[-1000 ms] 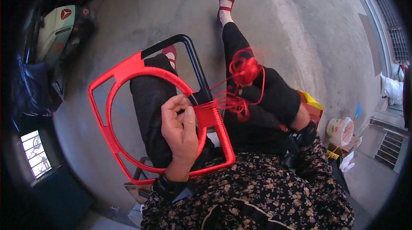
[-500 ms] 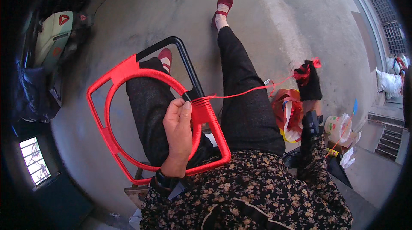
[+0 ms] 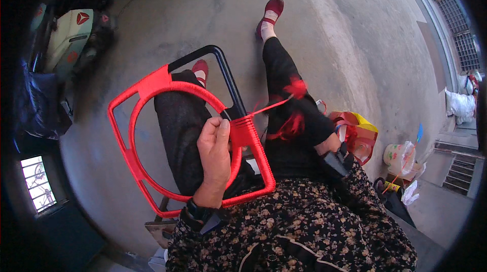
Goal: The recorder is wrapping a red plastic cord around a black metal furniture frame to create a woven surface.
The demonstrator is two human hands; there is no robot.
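Outdoors, grey concrete floor (image 3: 167, 18), left hand (image 3: 215, 158) fingers gripping red frame (image 3: 152, 87), right hand (image 3: 297, 110) blurred, grip unclear.

An outdoor yard or street-side work spot: bare concrete ground (image 3: 355, 44), a parked scooter (image 3: 71, 33) upper left, steps (image 3: 459, 170) and filled plastic bags (image 3: 459, 102) at right.
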